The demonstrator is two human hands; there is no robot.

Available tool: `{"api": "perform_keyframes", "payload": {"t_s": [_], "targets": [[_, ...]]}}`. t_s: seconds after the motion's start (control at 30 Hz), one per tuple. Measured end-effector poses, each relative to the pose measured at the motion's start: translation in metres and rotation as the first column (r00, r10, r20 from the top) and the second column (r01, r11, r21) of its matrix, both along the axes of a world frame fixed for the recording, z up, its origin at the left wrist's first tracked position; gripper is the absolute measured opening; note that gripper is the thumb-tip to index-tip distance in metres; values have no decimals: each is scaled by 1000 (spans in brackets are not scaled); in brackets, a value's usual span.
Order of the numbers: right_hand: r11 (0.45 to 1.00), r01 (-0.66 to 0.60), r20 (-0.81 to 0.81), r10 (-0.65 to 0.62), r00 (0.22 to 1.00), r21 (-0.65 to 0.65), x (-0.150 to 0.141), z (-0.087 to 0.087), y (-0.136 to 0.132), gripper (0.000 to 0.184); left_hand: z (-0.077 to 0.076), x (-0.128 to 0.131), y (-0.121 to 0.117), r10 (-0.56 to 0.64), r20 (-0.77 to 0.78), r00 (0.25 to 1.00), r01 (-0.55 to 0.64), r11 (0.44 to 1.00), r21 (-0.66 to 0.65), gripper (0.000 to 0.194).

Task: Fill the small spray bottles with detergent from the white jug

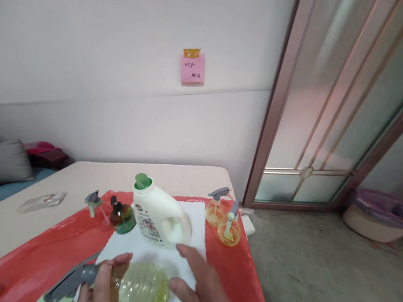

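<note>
My left hand [100, 296] is closed around the neck of a spray bottle, just below its grey and green trigger head [74, 279]. The clear ribbed body of the spray bottle [144, 290] lies tilted on its side, with yellowish liquid in it. My right hand [201, 286] is beside the bottle's base, thumb and forefinger spread apart; thumb and base nearly meet, and I cannot tell if they touch. Behind the hands a white detergent jug [161, 214] stands on a white cloth [196, 226], its mouth showing a green spout.
A green pump bottle [123, 217] and a clear spray bottle [99, 210] stand left of the jug. Two spray bottles with yellow liquid [215, 212] [230, 235] stand right, near the table edge. Red plastic sheeting [72, 238] covers the front. A lined bin [371, 221] sits on the floor.
</note>
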State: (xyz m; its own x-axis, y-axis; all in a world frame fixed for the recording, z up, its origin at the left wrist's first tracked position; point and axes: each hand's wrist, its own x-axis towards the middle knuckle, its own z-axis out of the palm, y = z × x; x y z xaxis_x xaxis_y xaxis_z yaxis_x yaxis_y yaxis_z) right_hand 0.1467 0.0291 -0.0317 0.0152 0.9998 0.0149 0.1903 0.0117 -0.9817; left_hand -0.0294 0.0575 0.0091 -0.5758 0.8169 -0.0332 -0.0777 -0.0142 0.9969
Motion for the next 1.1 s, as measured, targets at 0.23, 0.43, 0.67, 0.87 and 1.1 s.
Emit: {"api": "perform_keyframes", "payload": {"t_s": [0.23,0.43,0.67,0.87,1.1], "targets": [[985,-62,935,-132,329,161,116,109,79,36,-2,-6,7,3,31,1000,-2,1000,-14,22],[961,-117,963,260,70,-250,149,95,159,34,-6,-15,10,-145,63,987,148,989,-31,14],[951,-147,962,272,-10,-271,148,102,199,36,-14,-10,9,-111,92,990,114,993,-30,17],[949,-171,964,264,-32,-266,127,93,219,36,-20,-1,11,-76,123,990,80,996,-26,22],[960,-115,967,253,-21,-254,133,85,223,36,-13,-15,15,-107,84,991,108,994,-10,15]]}}
